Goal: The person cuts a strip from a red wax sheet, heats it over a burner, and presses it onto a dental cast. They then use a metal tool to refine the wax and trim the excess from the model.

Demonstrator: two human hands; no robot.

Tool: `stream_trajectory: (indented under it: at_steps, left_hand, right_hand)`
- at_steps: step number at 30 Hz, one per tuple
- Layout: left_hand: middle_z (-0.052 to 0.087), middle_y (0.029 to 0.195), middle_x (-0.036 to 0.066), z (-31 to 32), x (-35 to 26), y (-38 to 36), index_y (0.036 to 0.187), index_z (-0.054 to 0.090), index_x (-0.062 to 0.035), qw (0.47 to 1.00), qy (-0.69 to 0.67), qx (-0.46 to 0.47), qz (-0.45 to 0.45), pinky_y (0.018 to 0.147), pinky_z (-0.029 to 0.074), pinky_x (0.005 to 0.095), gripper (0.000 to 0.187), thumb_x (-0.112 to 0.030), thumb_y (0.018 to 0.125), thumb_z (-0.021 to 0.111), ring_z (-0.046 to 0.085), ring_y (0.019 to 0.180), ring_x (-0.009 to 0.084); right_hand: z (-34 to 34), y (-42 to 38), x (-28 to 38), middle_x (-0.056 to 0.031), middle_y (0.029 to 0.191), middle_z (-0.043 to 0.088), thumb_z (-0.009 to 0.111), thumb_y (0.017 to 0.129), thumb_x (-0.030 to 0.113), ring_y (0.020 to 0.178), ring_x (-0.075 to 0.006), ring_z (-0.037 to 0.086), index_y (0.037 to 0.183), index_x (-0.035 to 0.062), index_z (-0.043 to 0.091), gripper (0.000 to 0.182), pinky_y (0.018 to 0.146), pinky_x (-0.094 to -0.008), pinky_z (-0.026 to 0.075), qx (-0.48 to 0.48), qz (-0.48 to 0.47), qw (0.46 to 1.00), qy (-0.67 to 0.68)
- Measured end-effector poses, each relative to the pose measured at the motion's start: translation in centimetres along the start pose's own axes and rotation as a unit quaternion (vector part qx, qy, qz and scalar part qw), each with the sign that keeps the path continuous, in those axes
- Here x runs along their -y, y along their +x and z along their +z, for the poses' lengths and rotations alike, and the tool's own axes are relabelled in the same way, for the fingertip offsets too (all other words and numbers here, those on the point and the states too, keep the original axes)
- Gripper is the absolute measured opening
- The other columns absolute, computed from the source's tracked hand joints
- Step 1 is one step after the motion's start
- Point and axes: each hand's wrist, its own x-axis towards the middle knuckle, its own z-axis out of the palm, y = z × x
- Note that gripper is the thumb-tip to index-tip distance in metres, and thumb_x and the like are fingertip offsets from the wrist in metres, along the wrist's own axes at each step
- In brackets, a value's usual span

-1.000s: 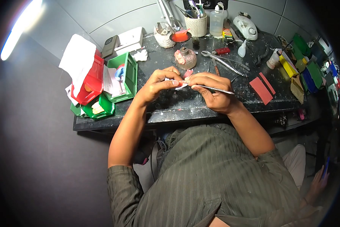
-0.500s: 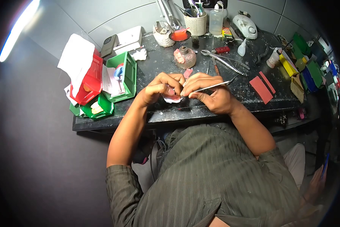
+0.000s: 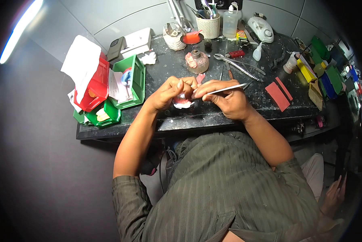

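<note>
My left hand is closed around a small white dental cast with pink wax on it, just above the front of the dark bench. Much of the cast is hidden by my fingers. In my right hand a slim metal wax carver is gripped like a pen, its rear end pointing right. The carver's working tip is hidden among the fingers where both hands meet over the cast. Behind my hands lies a small pink wax piece, and beyond it stands a glass spirit lamp smeared with pink wax.
Green bins and a red bin stand at left. Pliers-like metal tool, red-handled tool and pink wax sheets lie at right. A dish of red wax sits behind. Another person's hand shows at lower right.
My left thumb has lifted and the cast has tilted, showing more of its pink surface. The carver's rear end has turned slightly in my right hand. The other person's hand has shifted.
</note>
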Motion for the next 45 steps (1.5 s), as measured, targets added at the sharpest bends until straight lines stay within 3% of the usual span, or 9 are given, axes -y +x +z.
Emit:
stream_trajectory:
  at_steps: [4,7,11,15,20,24,29,32,45]
  left_hand:
    - [0.050,0.077,0.010,0.4,-0.2,0.3,0.060,0.055,0.0043,0.997,0.069,-0.027,0.003,0.067,0.032,0.0306,0.093,-0.080,0.093,0.035,0.043,0.075,0.0191]
    - [0.049,0.076,0.010,0.2,0.4,0.6,0.064,0.057,0.0044,0.996,0.074,-0.058,-0.005,0.067,0.034,0.0308,0.096,-0.080,0.096,0.023,0.044,0.074,0.0189]
    - [0.053,0.083,0.008,0.9,0.5,0.6,0.075,0.059,0.0035,0.975,0.055,-0.157,-0.144,0.071,0.037,0.0288,0.106,-0.088,0.088,0.008,0.048,0.078,0.0153]
    - [0.055,0.090,0.004,0.5,1.3,0.7,0.081,0.060,0.0036,0.975,0.111,-0.167,-0.098,0.075,0.038,0.0265,0.112,-0.090,0.082,0.000,0.049,0.080,0.0139]
    - [0.059,0.084,0.006,0.8,1.5,0.7,0.081,0.067,0.0032,0.969,0.154,-0.174,-0.081,0.075,0.044,0.0289,0.110,-0.084,0.087,0.000,0.055,0.076,0.0147]
    - [0.056,0.085,0.007,0.5,2.0,0.6,0.082,0.068,0.0037,0.968,0.173,-0.168,-0.068,0.076,0.044,0.0301,0.110,-0.082,0.089,-0.001,0.054,0.079,0.0164]
    - [0.052,0.086,0.007,0.7,2.2,0.5,0.083,0.063,0.0025,0.969,0.183,-0.158,-0.059,0.077,0.044,0.0308,0.101,-0.079,0.092,0.003,0.052,0.080,0.0169]
    - [0.051,0.087,0.006,0.7,2.4,0.5,0.083,0.059,0.0018,0.971,0.181,-0.152,-0.042,0.078,0.044,0.0309,0.095,-0.077,0.094,0.007,0.051,0.081,0.0168]
    - [0.052,0.088,0.006,0.8,2.3,0.8,0.083,0.066,0.0018,0.965,0.208,-0.154,-0.048,0.076,0.042,0.0303,0.104,-0.078,0.093,-0.001,0.052,0.081,0.0175]
  right_hand:
    - [0.0,0.0,-0.5,-0.0093,0.099,0.075,0.068,0.096,0.009,0.094,-0.0162,0.069,0.103,-0.0021,0.073,0.015,0.085,-0.0298,0.055,-0.062,0.007,0.998,0.026]
    - [-0.1,0.1,0.1,-0.0093,0.100,0.074,0.065,0.098,0.011,0.095,-0.0164,0.069,0.105,-0.0021,0.072,0.016,0.086,-0.0299,0.055,-0.086,0.008,0.996,-0.005]
    - [0.5,0.4,0.4,-0.0136,0.097,0.076,0.066,0.098,0.010,0.090,-0.0192,0.073,0.108,-0.0032,0.071,0.017,0.080,-0.0299,0.056,-0.081,-0.042,0.990,-0.110]
    - [1.2,0.1,-0.2,-0.0144,0.094,0.076,0.072,0.091,0.008,0.086,-0.0257,0.075,0.104,-0.0008,0.073,0.016,0.078,-0.0326,0.057,-0.064,-0.040,0.982,-0.172]
    - [1.4,0.3,0.3,-0.0138,0.092,0.075,0.080,0.081,0.007,0.090,-0.0284,0.074,0.096,0.0020,0.072,0.018,0.093,-0.0363,0.054,-0.069,-0.025,0.981,-0.180]
    - [1.3,0.4,0.4,-0.0131,0.092,0.075,0.079,0.082,0.006,0.088,-0.0266,0.074,0.096,0.0010,0.072,0.017,0.088,-0.0357,0.055,-0.065,-0.014,0.982,-0.177]
    - [1.5,0.1,-0.4,-0.0034,0.088,0.071,0.075,0.086,0.003,0.081,-0.0076,0.066,0.097,-0.0011,0.071,0.012,0.073,-0.0248,0.052,-0.073,0.135,0.988,-0.015]
    - [1.5,0.1,-0.3,-0.0012,0.089,0.069,0.074,0.087,0.003,0.081,-0.0043,0.062,0.099,-0.0022,0.070,0.013,0.071,-0.0213,0.050,-0.066,0.148,0.987,0.012]
    - [0.6,0.1,-0.8,-0.0043,0.098,0.070,0.074,0.088,0.001,0.088,-0.0061,0.064,0.105,-0.0019,0.068,0.018,0.079,-0.0220,0.051,-0.120,0.113,0.984,0.064]
